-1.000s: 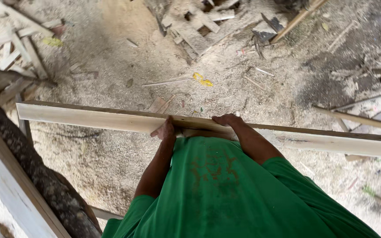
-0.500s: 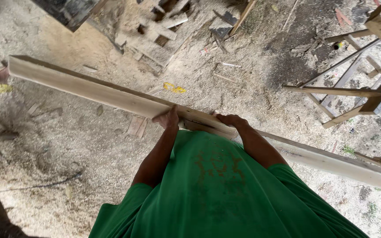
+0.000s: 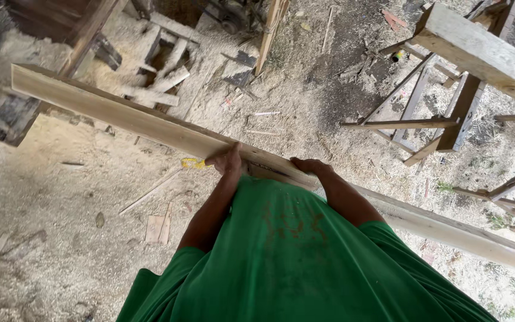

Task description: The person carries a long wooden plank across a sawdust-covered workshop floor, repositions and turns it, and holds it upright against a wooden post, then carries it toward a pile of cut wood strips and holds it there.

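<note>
sawdust floor (image 3: 61, 179) | wood scraps (image 3: 157, 228) | trestle frames (image 3: 448, 113) rt | yellow bit (image 3: 192, 162)

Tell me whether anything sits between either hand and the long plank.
Nothing visible does. The left hand and right hand both rest directly on the plank, gripping its edge at waist height against the green shirt, above the sawdust-covered ground.
</note>
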`<state>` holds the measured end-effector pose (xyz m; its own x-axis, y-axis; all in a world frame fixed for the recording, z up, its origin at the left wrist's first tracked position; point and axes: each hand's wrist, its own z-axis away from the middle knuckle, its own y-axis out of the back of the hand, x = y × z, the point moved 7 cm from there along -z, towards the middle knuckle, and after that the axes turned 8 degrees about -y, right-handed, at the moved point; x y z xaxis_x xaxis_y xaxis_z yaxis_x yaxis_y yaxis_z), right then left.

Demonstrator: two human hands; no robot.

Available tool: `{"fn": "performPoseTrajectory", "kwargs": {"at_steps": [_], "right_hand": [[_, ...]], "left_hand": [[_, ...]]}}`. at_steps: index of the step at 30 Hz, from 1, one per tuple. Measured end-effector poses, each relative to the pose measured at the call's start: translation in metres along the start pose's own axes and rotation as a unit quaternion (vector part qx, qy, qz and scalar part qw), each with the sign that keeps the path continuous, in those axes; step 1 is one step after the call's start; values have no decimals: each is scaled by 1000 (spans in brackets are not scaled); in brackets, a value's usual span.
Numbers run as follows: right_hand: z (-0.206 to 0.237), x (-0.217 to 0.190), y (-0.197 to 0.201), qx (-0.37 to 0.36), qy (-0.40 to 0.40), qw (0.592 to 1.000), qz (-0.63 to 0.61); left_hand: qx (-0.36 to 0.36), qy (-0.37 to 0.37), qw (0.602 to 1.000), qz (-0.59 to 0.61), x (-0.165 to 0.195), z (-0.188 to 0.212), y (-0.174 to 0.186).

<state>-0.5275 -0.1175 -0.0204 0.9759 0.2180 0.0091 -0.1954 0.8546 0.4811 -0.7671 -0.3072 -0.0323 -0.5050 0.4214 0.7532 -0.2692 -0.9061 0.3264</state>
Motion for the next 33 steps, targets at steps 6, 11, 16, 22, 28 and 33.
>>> {"fn": "performPoseTrajectory", "kwargs": {"at_steps": [6, 11, 16, 22, 28, 33], "right_hand": [[-29, 7, 39, -1, -25, 1000, -15], [-55, -14, 79, -5, -19, 999, -51], [-77, -39, 130, 1, -27, 998, -59], [-101, -60, 183, 31, -49, 998, 2], [-129, -67, 218, 24, -55, 998, 19], [-151, -81, 252, 28, -9, 1000, 9]], "left_hand": [[-24, 8, 1000, 7, 28, -7, -49], [-3, -10, 999, 33, 63, -42, -89], [-10, -52, 999, -3, 115, -81, -121], [-28, -12, 999, -27, 158, -109, -153], [-30, -18, 999, -19, 166, -126, -180], [4, 5, 1000, 12, 174, -137, -209]]}}
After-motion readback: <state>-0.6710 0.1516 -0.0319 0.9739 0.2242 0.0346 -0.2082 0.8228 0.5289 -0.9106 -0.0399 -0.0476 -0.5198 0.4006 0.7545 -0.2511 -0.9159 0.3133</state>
